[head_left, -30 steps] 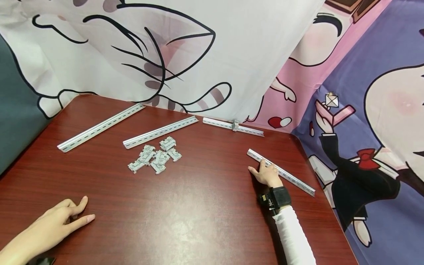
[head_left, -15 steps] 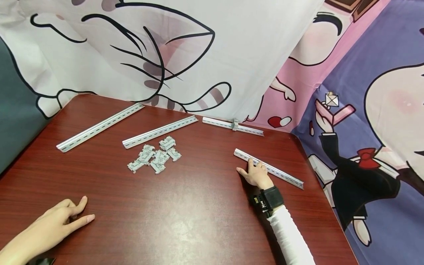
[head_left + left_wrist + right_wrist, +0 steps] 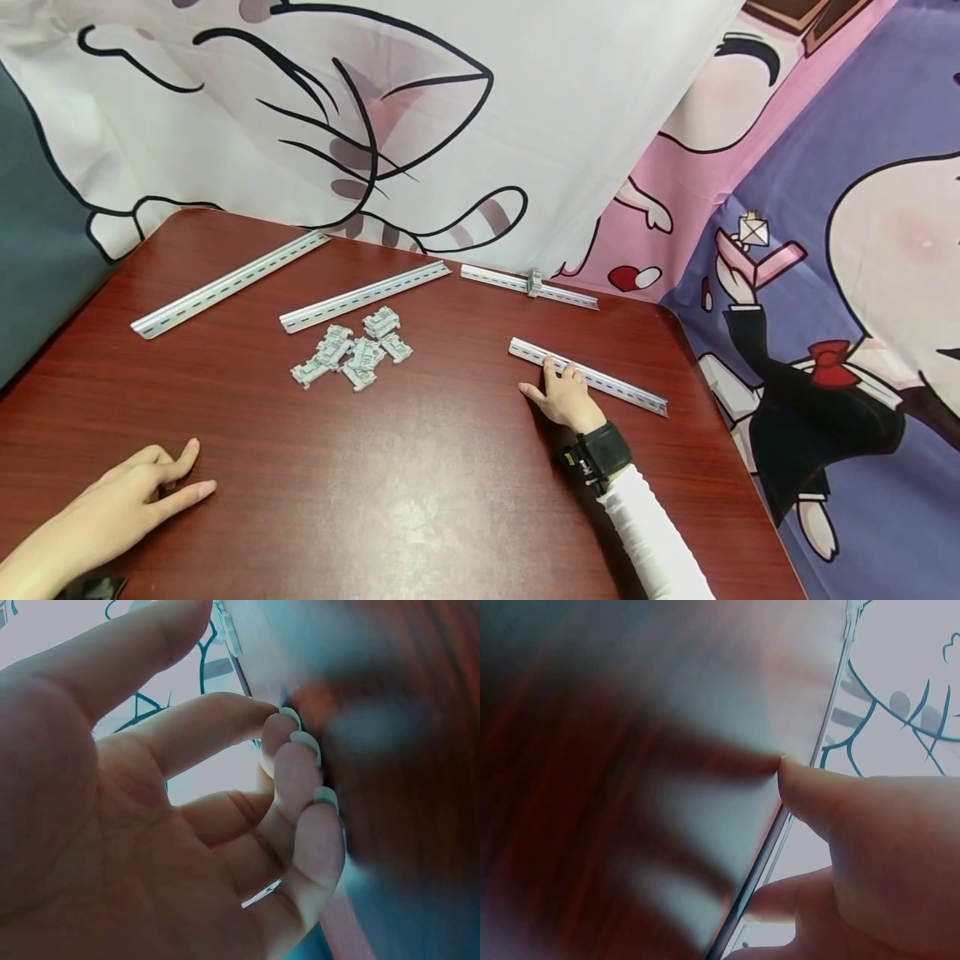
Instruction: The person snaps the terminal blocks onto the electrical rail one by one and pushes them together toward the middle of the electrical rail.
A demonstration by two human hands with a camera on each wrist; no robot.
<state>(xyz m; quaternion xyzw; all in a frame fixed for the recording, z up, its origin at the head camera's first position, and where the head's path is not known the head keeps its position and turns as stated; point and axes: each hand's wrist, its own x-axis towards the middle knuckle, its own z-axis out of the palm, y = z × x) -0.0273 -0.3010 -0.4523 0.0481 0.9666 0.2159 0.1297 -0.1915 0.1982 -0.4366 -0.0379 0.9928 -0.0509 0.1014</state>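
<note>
In the head view, my right hand (image 3: pixel 570 402) lies at the near edge of a slotted silver DIN rail (image 3: pixel 615 386). Its fingertips touch the rail left of the middle, while the thumb points away to the left against the table. The right wrist view shows the thumb (image 3: pixel 810 795) at the tabletop and the other fingers at the rail's edge. My left hand (image 3: pixel 127 500) rests on the table at the lower left, holding nothing. Its fingers are loosely bent in the left wrist view, nails against the wood.
Several grey terminal blocks (image 3: pixel 363 357) lie in a loose cluster left of centre. Behind them are two more DIN rails, a long one (image 3: pixel 232 283) and a shorter one (image 3: pixel 367 295). A further rail (image 3: pixel 491 277) at the back carries a clipped-on block (image 3: pixel 534 283). Printed cloth hangs behind the table.
My right hand has slid leftward across the table, and the DIN rail under its fingertips has moved left with it. The left hand stays where it was.
</note>
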